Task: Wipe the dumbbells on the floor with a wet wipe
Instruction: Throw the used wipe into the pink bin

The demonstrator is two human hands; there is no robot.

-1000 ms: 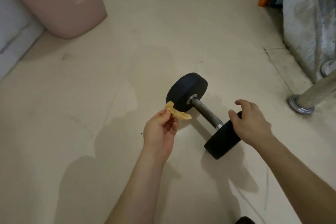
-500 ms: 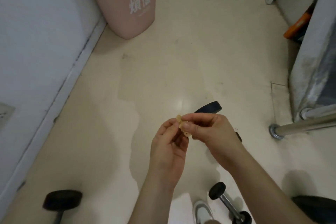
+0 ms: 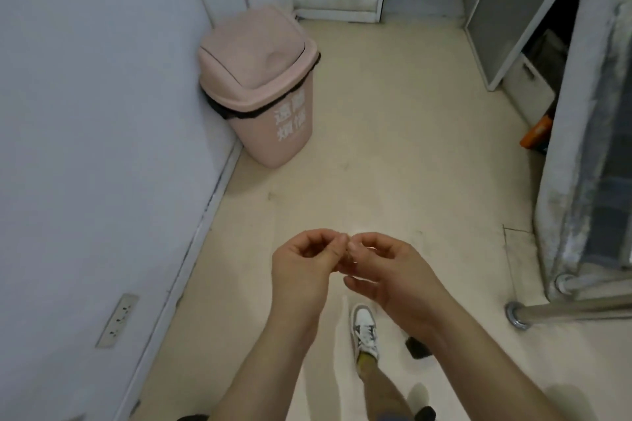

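Nearest, below the hands, a sneaker (image 3: 365, 328) steps forward on the floor (image 3: 393, 147), and just right of it a black dumbbell (image 3: 418, 347) end shows past the right forearm; another dark end (image 3: 425, 414) sits at the bottom edge. Above the sneaker, the left hand (image 3: 301, 270) and right hand (image 3: 386, 270) meet fingertip to fingertip, both in a closed pinch grip on something tiny between them — probably the wet wipe (image 3: 348, 251), though only a sliver shows and I cannot be sure. Far beyond the sneaker, up and left against the wall, stands a pink lidded trash bin (image 3: 260, 85). The wiping looks finished or paused — the person seems to be balling up the wipe. Next would be either carrying it on to the bin or turning back down to the dumbbells
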